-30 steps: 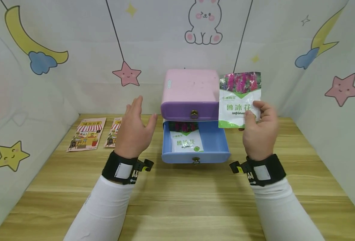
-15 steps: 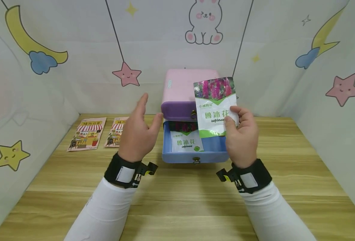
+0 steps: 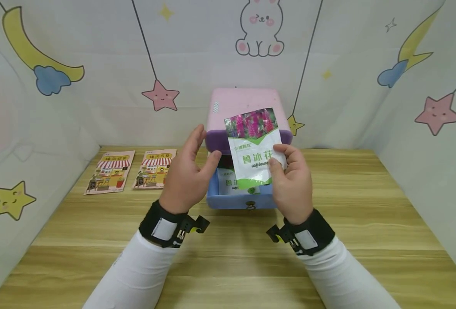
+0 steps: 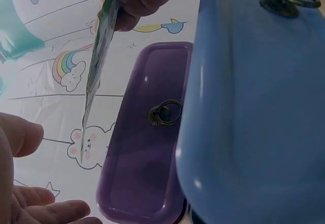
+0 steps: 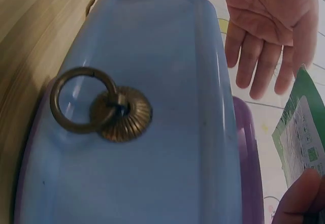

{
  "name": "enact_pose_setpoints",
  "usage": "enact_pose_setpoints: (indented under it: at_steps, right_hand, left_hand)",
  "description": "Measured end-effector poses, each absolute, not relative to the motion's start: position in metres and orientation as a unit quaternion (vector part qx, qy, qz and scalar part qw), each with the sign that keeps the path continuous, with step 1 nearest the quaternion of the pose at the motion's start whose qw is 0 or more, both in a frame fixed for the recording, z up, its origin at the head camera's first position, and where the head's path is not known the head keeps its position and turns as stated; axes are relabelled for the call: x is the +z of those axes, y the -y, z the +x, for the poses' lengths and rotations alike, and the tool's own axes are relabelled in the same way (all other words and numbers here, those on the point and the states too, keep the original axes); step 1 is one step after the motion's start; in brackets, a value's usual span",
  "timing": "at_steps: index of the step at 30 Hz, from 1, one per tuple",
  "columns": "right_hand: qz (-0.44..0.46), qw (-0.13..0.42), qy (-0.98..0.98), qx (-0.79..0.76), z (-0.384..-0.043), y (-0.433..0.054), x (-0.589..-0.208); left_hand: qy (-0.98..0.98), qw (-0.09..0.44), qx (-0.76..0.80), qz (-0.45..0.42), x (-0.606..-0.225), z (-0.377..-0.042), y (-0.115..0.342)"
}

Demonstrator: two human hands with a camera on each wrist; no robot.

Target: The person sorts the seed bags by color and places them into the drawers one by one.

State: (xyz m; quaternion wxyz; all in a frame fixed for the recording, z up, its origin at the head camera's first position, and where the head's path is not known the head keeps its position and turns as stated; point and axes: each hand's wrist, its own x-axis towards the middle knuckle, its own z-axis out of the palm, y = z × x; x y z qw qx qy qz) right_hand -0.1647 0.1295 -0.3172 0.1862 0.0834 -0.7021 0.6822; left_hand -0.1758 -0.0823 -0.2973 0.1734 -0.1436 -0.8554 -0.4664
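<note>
My right hand (image 3: 293, 184) pinches the lower right edge of a white and green seed packet (image 3: 253, 150) with pink flowers printed on top. The packet is raised, slightly tilted, over the pulled-out blue drawer (image 3: 228, 201). A second, matching seed packet (image 3: 225, 182) lies inside that drawer, partly covered by the held one in the head view. To the left, my left hand (image 3: 185, 178) is raised with straight fingers and thumb apart, holding nothing. In the right wrist view, the left palm (image 5: 274, 16) faces the held packet (image 5: 302, 137).
Behind stands a small pink chest (image 3: 247, 98) with a purple upper drawer (image 4: 147, 153), closed. Two pink packets (image 3: 110, 171) with a striped awning print lie at the left on the wooden table (image 3: 228, 266). A brass ring pull (image 5: 122, 112) sticks out from the blue drawer's front.
My right hand has carried the seed packet leftward and down, from beside the chest to over the blue drawer. The left hand has moved slightly right, toward the packet.
</note>
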Motion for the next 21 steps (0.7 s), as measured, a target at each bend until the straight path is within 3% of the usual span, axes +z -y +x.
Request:
enact_pose_setpoints:
  at_steps: [14,21]
  right_hand:
    - [0.11,0.147,0.69,0.7,-0.155,-0.113,-0.321]
    - [0.122,0.134,0.725,0.665,-0.151,-0.11,-0.324]
  left_hand:
    - [0.801,0.044,-0.571,-0.177,-0.285,-0.164,0.067]
    - [0.831,0.081,-0.526,-0.162,-0.293,-0.166,0.068]
